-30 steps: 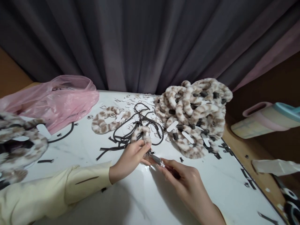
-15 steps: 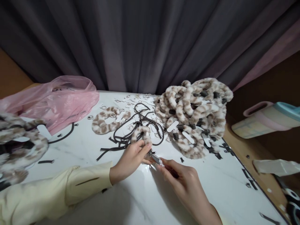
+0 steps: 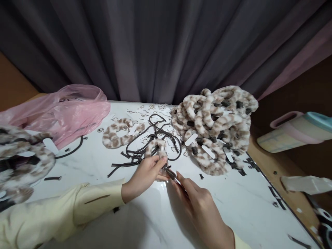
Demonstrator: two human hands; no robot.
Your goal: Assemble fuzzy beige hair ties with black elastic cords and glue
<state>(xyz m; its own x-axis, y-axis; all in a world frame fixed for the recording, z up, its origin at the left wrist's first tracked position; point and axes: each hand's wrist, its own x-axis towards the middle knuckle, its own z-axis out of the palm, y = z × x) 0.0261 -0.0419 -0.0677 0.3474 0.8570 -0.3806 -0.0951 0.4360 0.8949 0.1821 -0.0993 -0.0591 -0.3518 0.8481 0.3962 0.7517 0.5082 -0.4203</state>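
My left hand [image 3: 148, 173] pinches a small plush loop [image 3: 156, 147], white with brown patches, between thumb and fingers. A short dark cord end [image 3: 167, 167] sticks out by the thumb. My right hand [image 3: 198, 200] is closed around a slim metal tool [image 3: 171, 174], whose tip reaches the cord beside my left fingers. Most of the tool is hidden in the palm, so its kind is unclear. Behind the left hand lies a tangle of dark cords [image 3: 137, 152]. Another plush loop [image 3: 112, 135] with a white tag rests further left.
A tall heap of plush loops [image 3: 216, 119] stands at the back right; more plush loops [image 3: 38, 162] lie at the left edge by a pink plastic bag [image 3: 75, 110]. Small metal clasps [image 3: 145, 110] and cord scraps [image 3: 277, 199] are scattered about. A tumbler [image 3: 290, 133] stands beyond the table's right edge.
My right hand has turned slightly, and the metal tool's bright face now looks darker and narrower. The left hand keeps its pinch on the plush loop, nearly still.
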